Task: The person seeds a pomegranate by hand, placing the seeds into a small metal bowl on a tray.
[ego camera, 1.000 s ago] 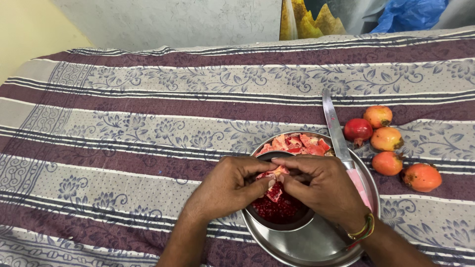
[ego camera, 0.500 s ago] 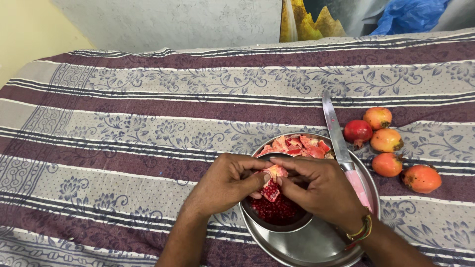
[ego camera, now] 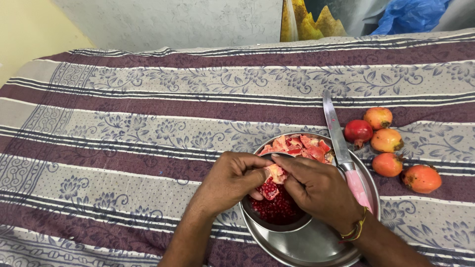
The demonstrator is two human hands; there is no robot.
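My left hand and my right hand together grip a broken pomegranate piece with red seeds showing. They hold it over a small steel bowl filled with loose red seeds. The bowl stands on a round steel plate. Pieces of pink peel lie heaped at the plate's far side. A knife with a pink handle rests across the plate's right rim, just beyond my right hand.
Several whole small pomegranates lie on the cloth to the right of the plate. A striped, flower-patterned purple and grey cloth covers the surface. A blue bag and a yellow object sit past the far edge.
My fingers have shifted on the pomegranate piece, turning and opening it slightly over the bowl. Nothing else has moved.
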